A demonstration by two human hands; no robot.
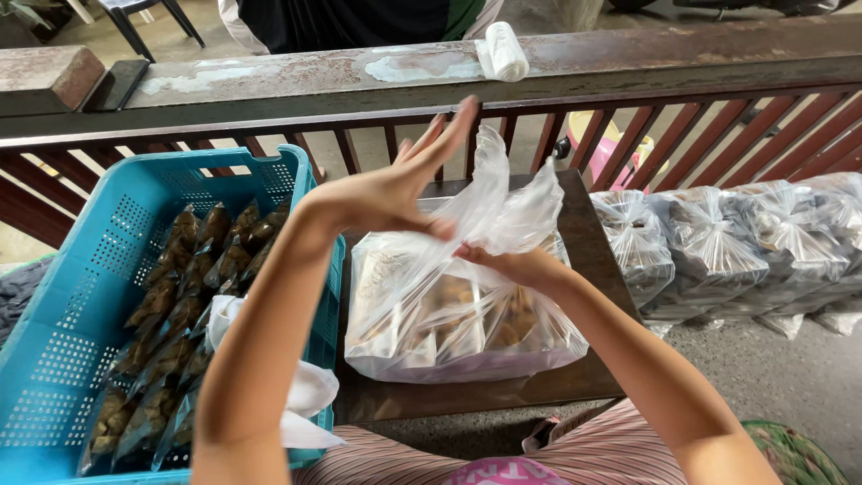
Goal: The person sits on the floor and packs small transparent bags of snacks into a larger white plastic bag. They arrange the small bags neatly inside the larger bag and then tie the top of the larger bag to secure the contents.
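Fingers [444,135] of the left hand [395,193] are stretched out straight and slightly fanned, pointing up and away, while its thumb side presses against the gathered neck of a clear plastic bag [462,310]. Just below and beside it, the right hand [516,265] has its fingers curled in a pinch on the same twisted plastic, knuckles toward the camera. Small wrapped packets, brownish inside shiny film, fill the bag, which sits on a dark wooden stool [584,238] in front of the person's lap, its loose top flaring upward between the hands. To the left, touching the stool's edge, stands a turquoise perforated crate [81,296] holding rows of the same dark packets, with a crumpled white plastic bag [305,395] lying over its near corner. On the right, a row of knotted, filled bags [718,242] rests on the ground against a reddish-brown railing [296,94]. A roll of white bags [503,51] lies on the railing's top rail.
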